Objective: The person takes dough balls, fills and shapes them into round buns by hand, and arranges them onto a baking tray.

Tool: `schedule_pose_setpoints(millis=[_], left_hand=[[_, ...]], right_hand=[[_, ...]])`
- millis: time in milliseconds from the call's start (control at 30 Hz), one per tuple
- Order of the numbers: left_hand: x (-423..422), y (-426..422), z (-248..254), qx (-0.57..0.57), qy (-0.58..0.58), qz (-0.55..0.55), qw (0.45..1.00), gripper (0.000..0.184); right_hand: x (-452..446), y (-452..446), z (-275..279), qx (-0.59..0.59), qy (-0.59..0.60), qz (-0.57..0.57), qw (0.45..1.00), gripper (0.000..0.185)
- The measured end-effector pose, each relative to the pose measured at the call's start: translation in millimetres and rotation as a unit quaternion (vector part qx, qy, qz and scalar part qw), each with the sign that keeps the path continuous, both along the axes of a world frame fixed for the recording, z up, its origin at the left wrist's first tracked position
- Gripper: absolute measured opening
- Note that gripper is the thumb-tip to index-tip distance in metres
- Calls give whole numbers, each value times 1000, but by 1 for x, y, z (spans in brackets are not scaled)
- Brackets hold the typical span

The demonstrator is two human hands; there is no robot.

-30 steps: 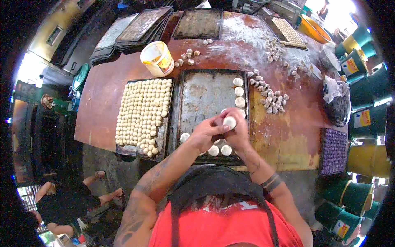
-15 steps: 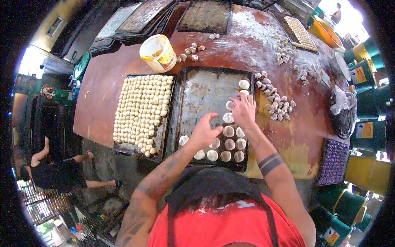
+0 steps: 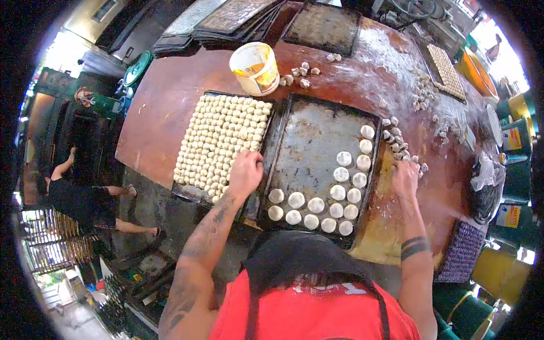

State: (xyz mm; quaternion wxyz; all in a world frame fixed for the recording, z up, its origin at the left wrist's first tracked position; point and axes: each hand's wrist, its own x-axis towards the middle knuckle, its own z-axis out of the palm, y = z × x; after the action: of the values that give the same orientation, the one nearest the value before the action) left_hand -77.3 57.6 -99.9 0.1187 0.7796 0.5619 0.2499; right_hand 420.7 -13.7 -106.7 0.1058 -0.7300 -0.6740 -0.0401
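My left hand (image 3: 246, 171) is over the right edge of a tray (image 3: 184, 192) packed with rows of small pale balls (image 3: 224, 136). Its fingers are curled in, and whatever they hold is hidden. At the near end of a pile of floured dough pieces (image 3: 395, 139), my right hand (image 3: 405, 177) touches down with fingers drawn together; their tips are hard to see. Between the hands lies a dark metal baking tray (image 3: 309, 133). Flattened round dough pieces (image 3: 315, 205) line its near side and right side, dusted white.
A stained white bucket (image 3: 254, 68) stands behind the ball tray. Stacked baking trays (image 3: 232, 22) and a single tray (image 3: 323, 28) lie at the back. More dough pieces (image 3: 425, 93) are scattered on flour. A purple-filled tray (image 3: 460, 252) sits right; a person (image 3: 79, 198) is at left.
My hands have parted from over the baking tray: the left to the ball tray, the right to the dough pile. The view has shifted, moving the table rightward in frame.
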Motion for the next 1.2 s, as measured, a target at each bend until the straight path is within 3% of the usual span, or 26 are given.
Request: schedule_pose_setpoints(millis=[33, 100, 200, 233, 333, 367, 400, 433, 467, 500, 567, 633, 667, 733, 767, 800, 867, 900, 933, 967, 1033, 1067, 1167, 1200], left_hand=[[-10, 7, -1, 86, 41, 20, 995, 8], [-23, 17, -6, 67, 66, 3, 996, 7], [-16, 19, -7, 88, 68, -6, 994, 7], [-6, 19, -7, 103, 63, -8, 993, 7], [61, -6, 18, -2, -266, 30, 963, 11], [77, -16, 30, -192, -356, 37, 914, 14], [94, -24, 46, -278, -439, 17, 854, 17], [107, -30, 61, -360, -513, -2, 780, 20], [113, -36, 72, -385, -526, -14, 758, 22], [116, -39, 82, -408, -539, -25, 737, 23], [120, -49, 83, -421, -578, -40, 698, 26], [124, -60, 82, -400, -634, -45, 661, 30], [123, -65, 83, -392, -582, -14, 713, 28], [118, -66, 91, -394, -556, -40, 730, 27], [117, -63, 93, -394, -543, -55, 739, 27], [117, -60, 91, -386, -562, -67, 729, 25], [116, -57, 85, -370, -593, -95, 708, 22], [118, -59, 95, -395, -615, -85, 677, 20], [121, -64, 114, -421, -635, -76, 643, 18], [125, -67, 125, -447, -652, -68, 608, 16], [127, -58, 126, -437, -587, -62, 679, 23], [126, -56, 125, -432, -551, -56, 712, 26], [132, -60, 87, -153, -405, -83, 898, 23], [133, -70, 108, -102, -374, -121, 914, 25]], right_hand=[[6, -7, 1, 27, 27, -23, 999, 19], [3, -19, 5, 79, 123, -101, 984, 19], [-29, -33, 23, 95, 389, -242, 884, 25], [-53, -34, 34, 93, 428, -185, 880, 26], [-154, -36, 91, 30, 477, -67, 876, 31], [-177, -35, 102, 9, 500, -14, 866, 30], [-200, -33, 113, -14, 523, 37, 851, 30], [-215, -29, 115, 12, 527, 85, 845, 29], [-224, -23, 119, 12, 432, 106, 896, 25], [-227, -18, 113, 88, 429, 148, 887, 21], [-228, -16, 108, 120, 337, 114, 927, 20], [-234, -23, 105, 125, 310, 141, 932, 23], [-236, -29, 104, 124, 299, 151, 934, 25], [-234, -35, 125, 85, 372, 86, 920, 31], [-229, -35, 133, 68, 407, 53, 909, 35], [-215, -33, 119, 25, 453, 96, 886, 35], [-207, -33, 108, -47, 589, 84, 802, 30], [-203, -32, 105, -79, 651, 78, 751, 27], [-197, -31, 102, -83, 667, 83, 736, 18], [-200, -30, 98, -48, 707, 46, 704, 20], [-215, -26, 93, 17, 777, -24, 629, 27], [-218, -28, 93, 27, 775, -28, 631, 29], [-224, -29, 112, 62, 765, -33, 640, 33], [-221, -31, 136, 79, 588, -41, 804, 28]])
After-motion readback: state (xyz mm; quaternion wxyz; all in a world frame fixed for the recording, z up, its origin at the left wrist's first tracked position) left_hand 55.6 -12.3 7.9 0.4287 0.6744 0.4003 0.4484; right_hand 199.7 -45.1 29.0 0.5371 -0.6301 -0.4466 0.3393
